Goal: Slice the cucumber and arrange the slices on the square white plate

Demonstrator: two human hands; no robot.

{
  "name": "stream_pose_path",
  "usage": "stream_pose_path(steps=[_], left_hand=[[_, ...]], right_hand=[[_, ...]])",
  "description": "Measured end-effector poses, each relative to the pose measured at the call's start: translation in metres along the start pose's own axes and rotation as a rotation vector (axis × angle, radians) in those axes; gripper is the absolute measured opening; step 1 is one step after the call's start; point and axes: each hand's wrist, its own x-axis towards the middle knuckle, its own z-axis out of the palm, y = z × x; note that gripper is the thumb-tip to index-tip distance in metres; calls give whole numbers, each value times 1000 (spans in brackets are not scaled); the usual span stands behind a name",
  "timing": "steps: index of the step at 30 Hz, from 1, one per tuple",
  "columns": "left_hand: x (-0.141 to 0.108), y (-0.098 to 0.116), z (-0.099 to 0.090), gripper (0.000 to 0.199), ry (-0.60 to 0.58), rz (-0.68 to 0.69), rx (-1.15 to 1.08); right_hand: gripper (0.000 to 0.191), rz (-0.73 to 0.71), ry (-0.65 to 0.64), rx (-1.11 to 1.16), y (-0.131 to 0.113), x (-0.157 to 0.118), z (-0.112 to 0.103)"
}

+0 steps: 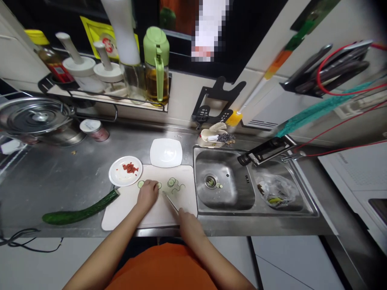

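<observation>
My right hand [190, 226] grips a knife [171, 202], its blade angled up and left over the white cutting board [127, 213]. My left hand [148, 194] rests on the board with curled fingers. Its fingertips hold a cucumber slice [159, 185] near the knife's tip. Another cucumber slice [140, 184] lies just left of that hand. Several thin slices and peel-like rings, among them a round slice [171, 182], are scattered to the right. A long cut cucumber [81, 214] lies on the counter, its cut end at the board's left edge.
A round plate [116, 172] with small red pieces and a square white dish [166, 153] stand behind the board. To the right is a double sink [225, 201] with a plastic bag [279, 189]. A condiment rack [121, 100] and a lidded pot [65, 135] stand at back left.
</observation>
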Motion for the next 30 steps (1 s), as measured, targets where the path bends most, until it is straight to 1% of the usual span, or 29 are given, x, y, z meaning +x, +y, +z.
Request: stream_pose_path(steps=[3, 7, 11, 15, 18, 23, 27, 30], left_hand=[[1, 3, -3, 20, 9, -18, -26], [-2, 1, -12, 18, -18, -65, -87], [-9, -16, -29, 20, -1, -177, -130], [-13, -36, -44, 22, 49, -269, -49], [-12, -43, -49, 24, 58, -297, 37], [-12, -40, -47, 28, 63, -291, 158], [-15, -39, -47, 29, 82, -272, 210], [-12, -35, -45, 27, 124, -185, 153]], right_hand=[[37, 4, -1, -5, 1, -1, 0], [38, 7, -8, -8, 2, 0, 0], [37, -1, -6, 5, 4, 1, 1], [35, 9, -17, 18, 5, 1, 0], [35, 5, -17, 6, 4, 2, -1], [36, 4, -2, -3, 4, 3, 1], [35, 7, -1, 4, 5, 3, 3], [35, -6, -9, 7, 6, 4, 4]])
